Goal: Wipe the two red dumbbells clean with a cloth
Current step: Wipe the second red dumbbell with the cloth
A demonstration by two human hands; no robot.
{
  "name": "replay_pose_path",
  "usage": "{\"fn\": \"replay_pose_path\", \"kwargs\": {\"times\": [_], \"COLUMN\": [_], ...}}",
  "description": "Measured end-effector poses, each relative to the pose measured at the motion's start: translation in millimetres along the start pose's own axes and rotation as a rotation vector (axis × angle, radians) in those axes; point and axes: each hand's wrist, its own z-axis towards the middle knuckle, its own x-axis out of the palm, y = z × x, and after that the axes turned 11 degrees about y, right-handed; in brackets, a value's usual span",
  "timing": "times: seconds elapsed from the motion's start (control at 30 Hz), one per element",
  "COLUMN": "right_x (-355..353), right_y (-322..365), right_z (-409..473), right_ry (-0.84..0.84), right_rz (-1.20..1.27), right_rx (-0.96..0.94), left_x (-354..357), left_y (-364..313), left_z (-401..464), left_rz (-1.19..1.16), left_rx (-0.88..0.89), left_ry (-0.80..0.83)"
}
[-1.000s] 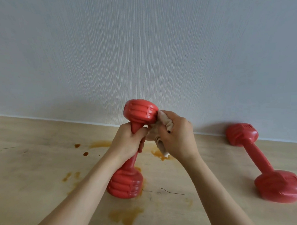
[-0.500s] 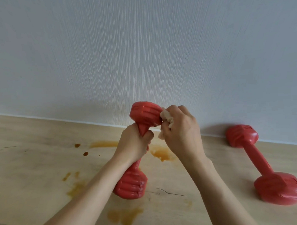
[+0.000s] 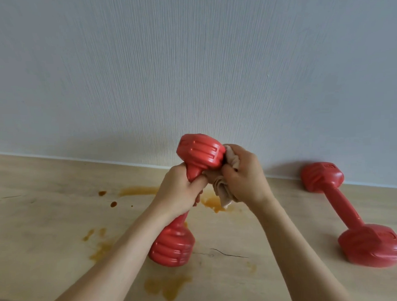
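Observation:
A red dumbbell (image 3: 198, 153) stands tilted on its lower head on the wooden floor. My left hand (image 3: 179, 190) is closed round its handle just under the upper head. My right hand (image 3: 244, 174) grips a crumpled beige cloth (image 3: 223, 191) and presses it against the right side and underside of the upper head. A second red dumbbell (image 3: 343, 205) lies flat on the floor at the right, one end near the wall, untouched.
Brown-orange stains (image 3: 168, 285) are spread over the wooden floor (image 3: 38, 223) around and in front of the held dumbbell. A pale textured wall (image 3: 190, 71) rises just behind, meeting the floor along a white edge. A thin dark crack (image 3: 226, 254) marks the wood.
My right hand with the cloth has slid from the top edge of the upper head down to its right side and underside. The dumbbell has tipped slightly back to the left.

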Motion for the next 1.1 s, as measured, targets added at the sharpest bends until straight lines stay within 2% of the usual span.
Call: {"fn": "replay_pose_path", "kwargs": {"times": [0.1, 0.2, 0.27, 0.33, 0.43, 0.5, 0.67, 0.8, 0.9, 1.1], "right_x": [-5, -6, -6, -6, -5, -3, 4, 18, 25, 14], "right_y": [-8, -15, -16, -16, -16, -12, -2, 12, 10, -1], "right_z": [-5, -10, -12, -12, -13, -14, -8, -14, -14, -5], "right_ry": [0.143, 0.235, 0.233, 0.205, 0.142, 0.161, 0.180, 0.128, 0.083, 0.040], "right_rz": [0.374, 0.581, 0.666, 0.710, 0.655, 0.622, 0.712, 0.425, 0.108, 0.156], "right_rx": [-0.009, 0.031, 0.055, 0.069, 0.074, 0.057, 0.010, -0.082, -0.130, 0.016], "left_x": [-1, 1, -1, -6, -11, -14, -15, -16, -13, -6], "left_y": [-3, -5, -4, -1, 4, 6, 12, 12, 10, 5], "left_z": [-4, -6, -5, -2, 1, 3, 9, 11, 6, 2], "left_rz": [-0.056, -0.104, -0.157, -0.126, -0.112, -0.095, -0.060, -0.047, -0.061, -0.095], "left_rx": [0.011, 0.002, -0.015, -0.036, -0.057, -0.070, -0.095, -0.095, -0.079, -0.057], "left_ry": [0.089, 0.200, 0.199, 0.129, 0.098, 0.062, -0.033, -0.062, -0.081, -0.034]}}
